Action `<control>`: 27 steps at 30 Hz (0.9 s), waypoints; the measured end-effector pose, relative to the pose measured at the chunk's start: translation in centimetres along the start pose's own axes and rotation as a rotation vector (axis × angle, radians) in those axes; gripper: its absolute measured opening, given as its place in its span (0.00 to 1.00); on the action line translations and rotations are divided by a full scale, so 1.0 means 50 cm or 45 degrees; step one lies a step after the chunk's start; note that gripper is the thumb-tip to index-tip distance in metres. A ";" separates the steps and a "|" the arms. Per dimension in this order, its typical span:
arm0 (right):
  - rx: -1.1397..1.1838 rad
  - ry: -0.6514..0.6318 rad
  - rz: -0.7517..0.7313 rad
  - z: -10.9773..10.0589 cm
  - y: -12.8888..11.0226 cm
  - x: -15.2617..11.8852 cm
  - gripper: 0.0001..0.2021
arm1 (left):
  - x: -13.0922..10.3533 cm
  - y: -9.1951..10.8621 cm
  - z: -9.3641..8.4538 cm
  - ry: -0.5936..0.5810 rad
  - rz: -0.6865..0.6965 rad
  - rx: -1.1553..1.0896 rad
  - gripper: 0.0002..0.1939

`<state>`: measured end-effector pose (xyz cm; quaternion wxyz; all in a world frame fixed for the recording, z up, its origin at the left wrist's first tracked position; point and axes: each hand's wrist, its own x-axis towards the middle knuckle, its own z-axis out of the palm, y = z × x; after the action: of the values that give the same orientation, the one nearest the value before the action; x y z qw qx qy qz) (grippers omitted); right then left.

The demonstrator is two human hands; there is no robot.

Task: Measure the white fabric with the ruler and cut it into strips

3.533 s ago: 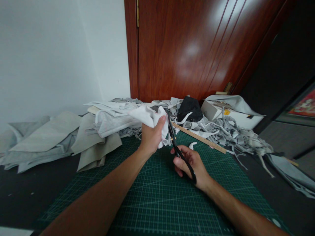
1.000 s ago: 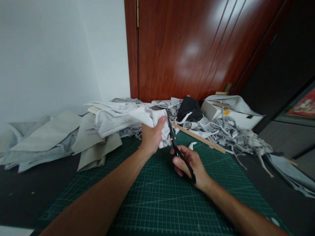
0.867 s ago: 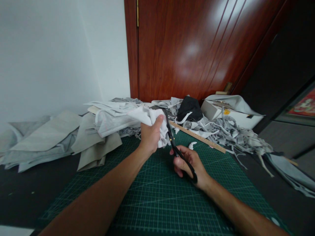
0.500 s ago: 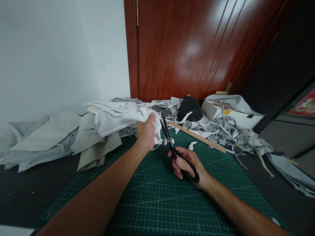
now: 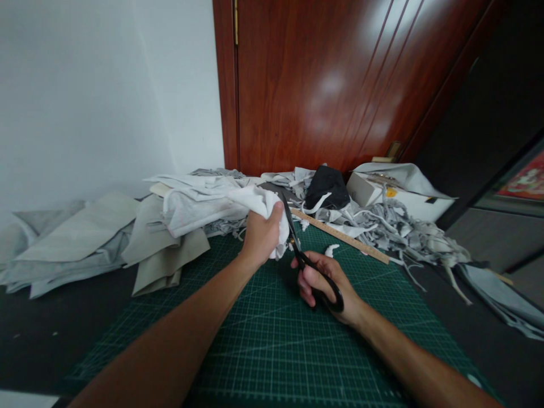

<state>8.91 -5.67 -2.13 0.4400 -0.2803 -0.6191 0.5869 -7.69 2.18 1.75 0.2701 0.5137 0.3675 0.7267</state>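
My left hand (image 5: 262, 235) grips a bunched white cloth (image 5: 204, 201), which trails left onto a pile of fabric. Fingers of my right hand (image 5: 318, 277) are wrapped round the handles of black scissors (image 5: 293, 241). The scissor blades point up and away, right beside the gathered edge of the cloth. Both hands are above a green cutting mat (image 5: 272, 345). Small white scraps (image 5: 331, 250) lie on the mat beyond my right hand.
A wooden ruler (image 5: 344, 233) lies slanted across the mat's far right. Behind it are a black cloth bundle (image 5: 326, 187), grey fabric strips (image 5: 382, 218) and a white box (image 5: 408, 201). Folded pale fabric (image 5: 80, 226) lies at the left. A brown door (image 5: 314, 85) stands behind.
My left hand has moved slightly right with the cloth, whose gathered end now looks smoother and nearer the scissors. The right hand and scissors have barely shifted.
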 end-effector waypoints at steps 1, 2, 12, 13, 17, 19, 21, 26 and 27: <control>0.001 0.005 -0.008 0.000 0.001 0.000 0.25 | -0.002 0.002 0.001 -0.003 -0.001 -0.002 0.13; 0.000 0.011 -0.015 0.000 0.002 0.000 0.25 | -0.004 0.005 0.002 -0.005 -0.002 -0.016 0.13; 0.012 0.050 -0.057 0.002 -0.001 0.000 0.25 | -0.006 0.005 0.008 0.004 -0.023 -0.135 0.14; 0.014 0.052 -0.056 0.002 -0.001 0.000 0.25 | -0.006 0.005 0.008 -0.004 -0.029 -0.123 0.14; 0.021 0.058 -0.057 0.002 0.000 0.000 0.25 | -0.005 0.007 0.007 -0.029 -0.013 -0.065 0.14; 0.013 0.060 -0.065 0.002 0.001 0.000 0.25 | -0.005 0.010 0.008 -0.026 -0.029 -0.066 0.13; 0.000 0.064 -0.069 0.002 0.001 -0.001 0.25 | -0.006 0.012 0.008 -0.012 -0.046 -0.085 0.13; -0.017 0.072 -0.072 0.001 -0.004 -0.001 0.25 | -0.007 0.010 0.008 -0.001 -0.022 -0.091 0.12; -0.025 0.072 -0.070 0.001 -0.005 -0.001 0.25 | -0.007 0.009 0.008 -0.010 -0.014 -0.083 0.12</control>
<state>8.92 -5.78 -1.91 0.4705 -0.2838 -0.6197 0.5604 -7.23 1.77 2.00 0.2923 0.5053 0.3454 0.7348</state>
